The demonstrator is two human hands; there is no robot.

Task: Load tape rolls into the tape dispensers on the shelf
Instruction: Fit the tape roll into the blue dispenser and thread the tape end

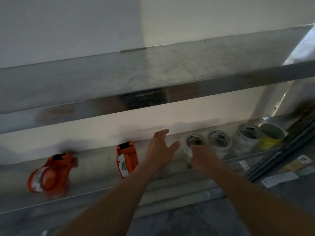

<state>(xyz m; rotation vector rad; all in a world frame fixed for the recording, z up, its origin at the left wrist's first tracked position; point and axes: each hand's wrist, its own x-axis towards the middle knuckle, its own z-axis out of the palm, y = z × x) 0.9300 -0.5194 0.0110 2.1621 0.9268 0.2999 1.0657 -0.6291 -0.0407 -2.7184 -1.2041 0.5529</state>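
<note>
The right hand [202,155] hides most of one tape roll [186,150]; the left dispenser [51,174] is blurred, its label [38,180] unreadable.

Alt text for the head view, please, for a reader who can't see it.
On a metal shelf, the right hand grips the nearest tape roll in a row of rolls while the left hand hovers open beside it. Two orange tape dispensers lie further left.
</note>
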